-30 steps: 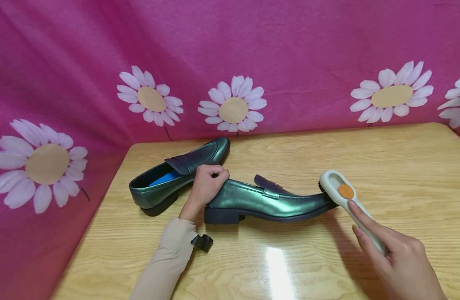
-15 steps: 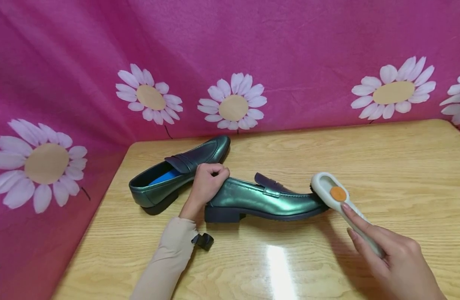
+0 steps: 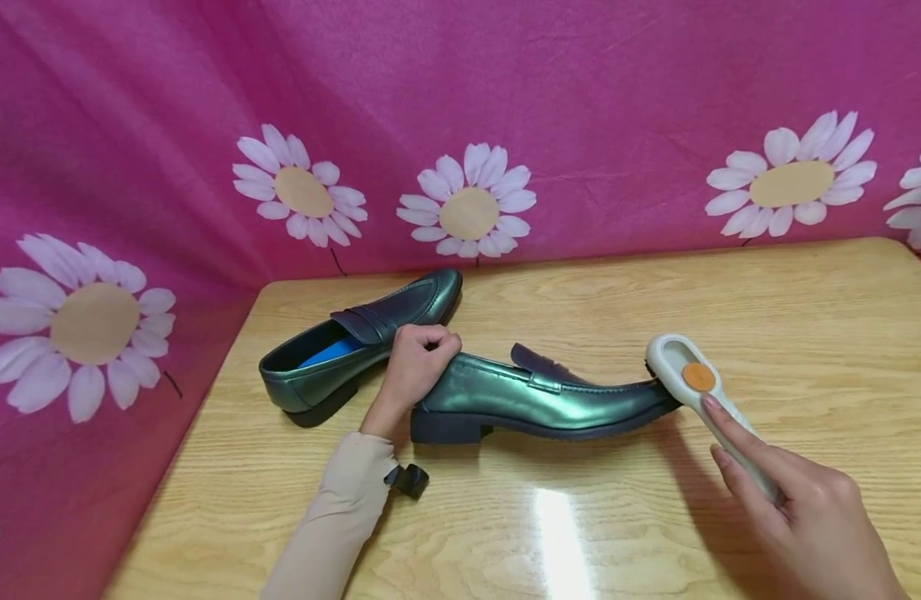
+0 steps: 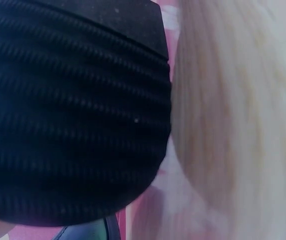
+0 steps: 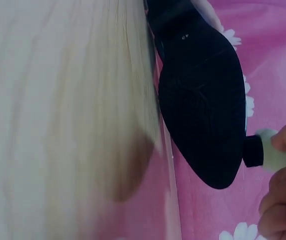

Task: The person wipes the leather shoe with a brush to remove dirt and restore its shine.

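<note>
My left hand grips the heel end of a dark green metallic loafer, fingers curled over its collar. The shoe is held above the table with its toe pointing right; its black sole shows in the right wrist view, and the ridged heel fills much of the left wrist view. In my right hand is a pale grey shoe brush with an orange button, the index finger stretched along its handle. Its dark bristles meet the upper at the toe.
The matching loafer, with a blue insole, stands on the wooden table behind my left hand. A pink curtain with white daisies hangs along the back and left. A black strap piece sticks out from the left sleeve.
The brush slid left along the toe, then back right to the tip. The left hand keeps its hold, and the held loafer stays almost in place.
</note>
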### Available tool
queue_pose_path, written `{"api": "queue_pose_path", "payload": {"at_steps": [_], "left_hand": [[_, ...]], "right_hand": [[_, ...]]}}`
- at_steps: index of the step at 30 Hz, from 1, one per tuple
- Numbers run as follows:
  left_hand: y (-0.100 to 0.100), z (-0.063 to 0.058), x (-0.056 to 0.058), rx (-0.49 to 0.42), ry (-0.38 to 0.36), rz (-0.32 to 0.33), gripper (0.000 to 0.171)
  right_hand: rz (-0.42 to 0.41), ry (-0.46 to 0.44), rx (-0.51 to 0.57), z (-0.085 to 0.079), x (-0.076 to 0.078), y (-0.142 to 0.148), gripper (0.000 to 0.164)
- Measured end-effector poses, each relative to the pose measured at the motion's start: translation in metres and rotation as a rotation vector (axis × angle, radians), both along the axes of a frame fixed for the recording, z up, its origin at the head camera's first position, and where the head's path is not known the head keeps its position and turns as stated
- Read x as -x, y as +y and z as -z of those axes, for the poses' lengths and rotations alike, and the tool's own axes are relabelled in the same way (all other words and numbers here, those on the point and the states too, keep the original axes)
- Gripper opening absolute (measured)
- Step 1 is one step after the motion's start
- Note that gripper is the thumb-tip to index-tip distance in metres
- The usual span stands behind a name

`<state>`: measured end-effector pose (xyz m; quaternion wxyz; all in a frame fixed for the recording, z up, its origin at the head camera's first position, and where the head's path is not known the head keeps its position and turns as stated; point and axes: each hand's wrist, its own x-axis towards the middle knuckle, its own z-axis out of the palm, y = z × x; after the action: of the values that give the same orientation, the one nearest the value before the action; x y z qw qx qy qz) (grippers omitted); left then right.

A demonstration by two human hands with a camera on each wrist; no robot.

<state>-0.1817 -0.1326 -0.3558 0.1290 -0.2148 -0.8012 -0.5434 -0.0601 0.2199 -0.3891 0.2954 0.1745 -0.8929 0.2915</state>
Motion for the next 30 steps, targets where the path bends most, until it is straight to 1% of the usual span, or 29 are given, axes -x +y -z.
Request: {"api": "queue_pose_path", "payload": {"at_steps": [3, 8, 10, 16, 18, 21, 26, 28, 30], "left_hand": [[-0.0010, 0.0001, -0.0002, 0.002, 0.002, -0.006, 0.039], [-0.0019, 0.0009, -0.0005, 0.003, -0.003, -0.016, 0.039], [-0.0016, 0.0011, -0.0004, 0.001, -0.004, -0.015, 0.039], [-0.0002, 0.0006, 0.0004, -0.003, 0.012, 0.002, 0.039], [-0.0003, 0.0001, 0.0005, -0.006, 0.013, 0.006, 0.039], [-0.0004, -0.0002, 0.0005, -0.008, 0.009, 0.007, 0.039], [-0.0008, 0.0000, -0.0001, -0.005, 0.010, 0.001, 0.040], [-0.0004, 0.0002, 0.0000, -0.005, 0.012, 0.004, 0.040], [-0.0001, 0.0004, 0.0003, -0.006, 0.014, 0.007, 0.040]], "right_hand": [[0.038, -0.002, -0.008, -0.0014, 0.0021, 0.0031, 0.049], [0.100, -0.037, -0.023, -0.0024, 0.0040, 0.0075, 0.054], [0.101, -0.041, -0.014, -0.0020, 0.0039, 0.0077, 0.054], [0.028, -0.016, 0.016, 0.0003, 0.0030, 0.0047, 0.047], [0.019, -0.008, 0.014, 0.0001, 0.0036, 0.0051, 0.046], [0.057, -0.016, -0.008, -0.0006, 0.0039, 0.0073, 0.048], [0.150, -0.090, -0.038, -0.0007, 0.0046, 0.0106, 0.053], [0.155, -0.114, -0.035, -0.0001, 0.0039, 0.0104, 0.053], [0.132, -0.101, -0.036, 0.0006, 0.0033, 0.0096, 0.054]]}}
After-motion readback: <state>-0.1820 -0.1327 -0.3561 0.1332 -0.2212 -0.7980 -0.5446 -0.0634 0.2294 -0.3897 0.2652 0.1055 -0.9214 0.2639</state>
